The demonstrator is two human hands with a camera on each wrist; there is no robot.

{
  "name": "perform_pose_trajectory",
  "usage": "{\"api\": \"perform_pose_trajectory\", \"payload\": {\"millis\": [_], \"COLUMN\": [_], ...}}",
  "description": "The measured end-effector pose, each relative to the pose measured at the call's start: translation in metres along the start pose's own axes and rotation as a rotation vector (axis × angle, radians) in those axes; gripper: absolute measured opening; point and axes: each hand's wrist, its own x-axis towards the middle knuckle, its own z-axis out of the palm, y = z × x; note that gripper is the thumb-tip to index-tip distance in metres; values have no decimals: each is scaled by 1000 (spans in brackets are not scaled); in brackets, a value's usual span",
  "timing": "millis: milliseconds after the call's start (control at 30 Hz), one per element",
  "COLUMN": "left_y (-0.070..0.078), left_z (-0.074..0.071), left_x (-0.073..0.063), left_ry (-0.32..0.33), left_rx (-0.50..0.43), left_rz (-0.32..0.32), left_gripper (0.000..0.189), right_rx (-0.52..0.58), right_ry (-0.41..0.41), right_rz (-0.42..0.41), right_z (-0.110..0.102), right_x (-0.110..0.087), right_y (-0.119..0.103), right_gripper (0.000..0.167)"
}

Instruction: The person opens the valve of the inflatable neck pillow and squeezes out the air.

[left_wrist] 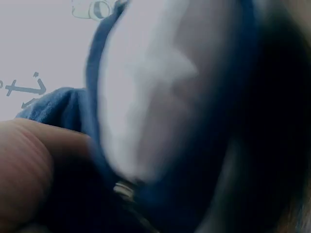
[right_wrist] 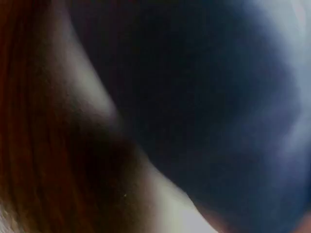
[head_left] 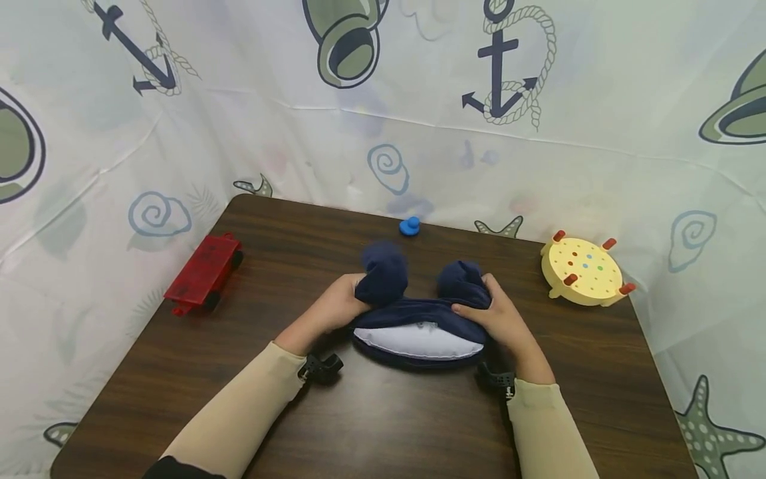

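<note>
A navy neck pillow [head_left: 419,309] lies near the middle of the table, its two rounded ends pointing away from me. Along its near side the cover gapes, showing a white inside [head_left: 419,342]. My left hand [head_left: 336,303] grips the pillow at its left end, and my right hand [head_left: 501,322] grips the right end, thumb on top. A zipper pull [left_wrist: 125,189] shows at one end of the gap in the left wrist view, with part of the left hand [left_wrist: 24,174] beside it. Blurred dark fabric of the pillow [right_wrist: 209,97] fills most of the right wrist view.
On the brown table [head_left: 389,426], a red toy cart [head_left: 206,269] with black wheels stands at the left edge. A small blue knob-like piece [head_left: 409,227] sits at the back edge. At the back right is a yellow round toy [head_left: 583,273] with red-tipped pegs. Printed cloth [head_left: 287,140] hangs behind.
</note>
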Motion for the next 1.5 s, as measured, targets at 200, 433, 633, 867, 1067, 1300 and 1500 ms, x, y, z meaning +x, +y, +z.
{"api": "perform_pose_trajectory", "payload": {"millis": [200,433,633,867,1067,1300,1500], "left_y": [2,-1,3,23,31,31,22], "left_z": [-1,3,10,23,30,22,15], "left_x": [-4,-7,-10,-22,-24,-18,-12], "left_ry": [-91,-181,-204,-314,-419,-379,-171], "left_rx": [-134,-141,-56,30,34,-113,-598], "left_rz": [-28,20,85,59,48,22,-79], "left_gripper": [112,118,110,109,109,116,121], "right_rx": [90,213,436,561,557,501,744], "right_ry": [64,-31,-273,-439,-416,-178,247], "right_rz": [-67,-141,-192,-242,-159,-95,29], "right_z": [9,18,21,34,46,47,49], "right_x": [6,5,2,-2,-11,-7,-4], "right_y": [1,0,1,-9,-26,-25,-26], "right_gripper": [87,88,90,111,91,54,50]}}
